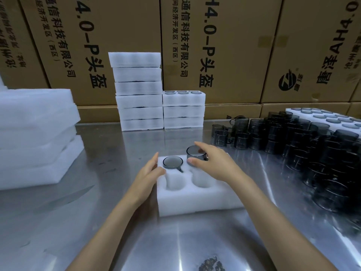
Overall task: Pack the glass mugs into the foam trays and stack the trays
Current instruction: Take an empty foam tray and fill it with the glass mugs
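Two bare forearms reach forward from the bottom edge over a shiny metal table point(109, 222). Between them, near the middle of the table, sits a white foam tray point(197, 200) with round pockets; every place below is given relative to this tray.

On the tray's left edge rests the left hand point(149, 173), fingers loosely spread and flat against the foam, thumb on the top surface, gripping nothing. Just beyond the thumb, a dark glass mug point(172, 162) sits fully sunk in the far-left pocket, its handle pointing toward the camera. The two nearer pockets are empty.

Over the tray's far-right pocket, the right hand point(213, 163) grasps a second dark mug point(196, 153) by its rim, thumb on the near side and fingers across the top. That mug stands higher than the first, only partly down in its pocket.

Right of the tray, well apart, a large crowd of loose dark mugs point(304, 141) is stacked in layers on the table. Behind them lies a long foam tray already filled point(330, 118).

Left of the tray, well apart, lies a pile of foam sheets point(37, 137).

Beyond the tray, at the table's far edge, stand two stacks of packed trays: a taller one point(138, 90) and, touching it on the right, a shorter one point(183, 110) whose top shows mug rims.

Behind everything rises a wall of brown cardboard cartons point(224, 45) with black printing.
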### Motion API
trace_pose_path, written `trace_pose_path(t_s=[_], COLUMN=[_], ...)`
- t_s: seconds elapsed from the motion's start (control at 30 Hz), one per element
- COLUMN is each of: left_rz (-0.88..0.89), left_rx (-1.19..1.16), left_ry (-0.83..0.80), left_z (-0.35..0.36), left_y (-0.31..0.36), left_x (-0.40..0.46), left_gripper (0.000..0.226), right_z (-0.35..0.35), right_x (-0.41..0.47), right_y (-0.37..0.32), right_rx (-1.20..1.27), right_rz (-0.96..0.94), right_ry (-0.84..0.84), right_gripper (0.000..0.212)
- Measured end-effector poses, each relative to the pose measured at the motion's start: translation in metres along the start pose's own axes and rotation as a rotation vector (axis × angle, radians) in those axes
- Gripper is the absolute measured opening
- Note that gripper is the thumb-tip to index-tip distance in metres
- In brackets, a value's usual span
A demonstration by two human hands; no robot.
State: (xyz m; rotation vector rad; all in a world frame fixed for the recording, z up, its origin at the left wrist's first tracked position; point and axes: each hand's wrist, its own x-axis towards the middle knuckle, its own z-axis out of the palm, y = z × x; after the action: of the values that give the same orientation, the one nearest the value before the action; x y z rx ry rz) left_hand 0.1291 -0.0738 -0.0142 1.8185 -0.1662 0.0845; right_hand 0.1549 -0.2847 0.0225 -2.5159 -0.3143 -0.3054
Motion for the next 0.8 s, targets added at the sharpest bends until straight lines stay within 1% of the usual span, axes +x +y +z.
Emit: trace_pose_path(t_s=[0.07, 0.17, 0.37, 0.43, 0.5, 0.53, 0.6, 0.63, 0.7, 0.8], left_rz=[-0.001, 0.022, 0.038, 0.072, 0.152, 0.197, 0.261, 0.285, 0.335, 0.368], left_rx=[0.032, 0.136, 0.175, 0.211, 0.272, 0.284, 0.309, 0.359, 0.531, 0.739], left_ry=[-0.012, -0.038, -0.045, -0.042, -0.023, -0.018, -0.047, -0.085, -0.186, -0.287], left_z=[0.003, 0.008, 0.008, 0.007, 0.006, 0.005, 0.006, 0.009, 0.017, 0.030], left_y=[0.001, 0.001, 0.001, 0.002, 0.006, 0.010, 0.021, 0.026, 0.036, 0.041], left_x=[-0.002, -0.004, -0.004, -0.005, -0.005, -0.004, -0.003, -0.001, 0.002, 0.006], left_gripper=[0.074, 0.067, 0.067, 0.069, 0.070, 0.071, 0.072, 0.072, 0.073, 0.074], right_z=[0.003, 0.007, 0.007, 0.004, -0.006, -0.012, -0.024, -0.029, -0.031, -0.023], right_x=[-0.001, -0.001, -0.004, -0.005, -0.004, -0.004, -0.004, -0.006, -0.012, -0.024], right_y=[-0.004, -0.011, -0.011, -0.008, -0.004, -0.002, 0.003, 0.006, 0.012, 0.020], right_rx=[-0.074, -0.202, -0.206, -0.134, -0.020, 0.050, 0.208, 0.256, 0.222, 0.040], right_rz=[0.008, 0.034, 0.065, 0.082, 0.086, 0.069, 0.001, -0.027, -0.073, -0.134], right_ry=[0.051, 0.094, 0.114, 0.074, 0.011, 0.009, 0.074, 0.092, 0.030, -0.118], right_gripper=[0.064, 0.063, 0.061, 0.062, 0.066, 0.065, 0.052, 0.047, 0.045, 0.047])
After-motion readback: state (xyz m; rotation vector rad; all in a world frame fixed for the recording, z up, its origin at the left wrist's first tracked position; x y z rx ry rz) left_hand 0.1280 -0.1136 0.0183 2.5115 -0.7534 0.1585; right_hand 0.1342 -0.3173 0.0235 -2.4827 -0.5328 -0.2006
